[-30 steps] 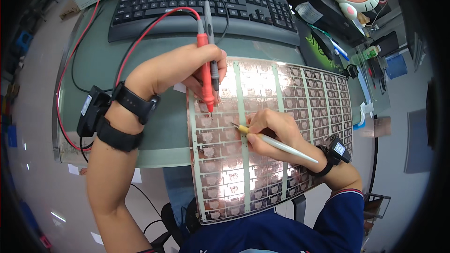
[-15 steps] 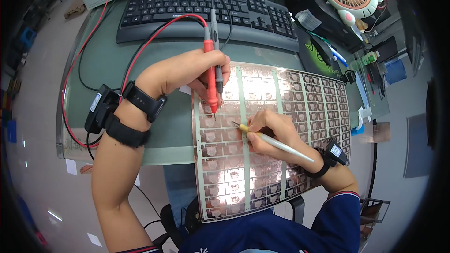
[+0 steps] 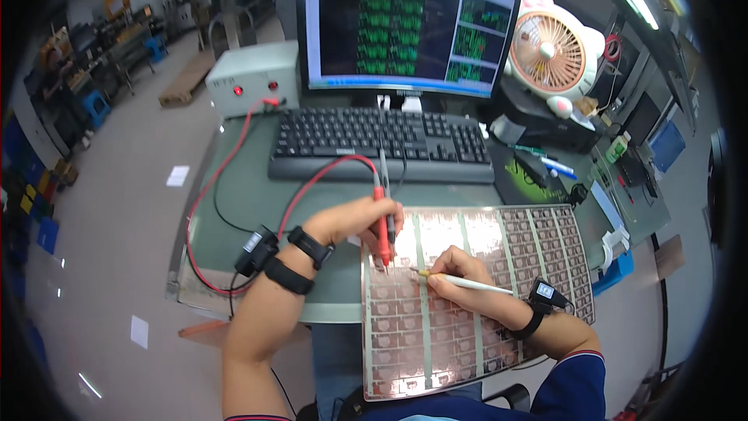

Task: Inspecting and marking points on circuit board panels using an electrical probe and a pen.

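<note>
L hand [image 3: 372, 217] pinches red test probe [image 3: 382, 230] + grey probe [image 3: 382, 165] over PCB panel's [image 3: 397, 343] far-L part; R hand [image 3: 465, 279] pinches white fine-tip tool [image 3: 471, 284], tip just R of red probe's. Prob. mid-probing; next move calls for steady tips. Contact unclear.

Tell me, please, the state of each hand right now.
Left hand: closed, holding a red probe and a grey probe.
Right hand: closed, holding a white pen-like tool.

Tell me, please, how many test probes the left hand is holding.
2: a red probe, and a grey-and-black probe just to its right, both in the left hand. The hand partly hides them; no third is visible.
</note>
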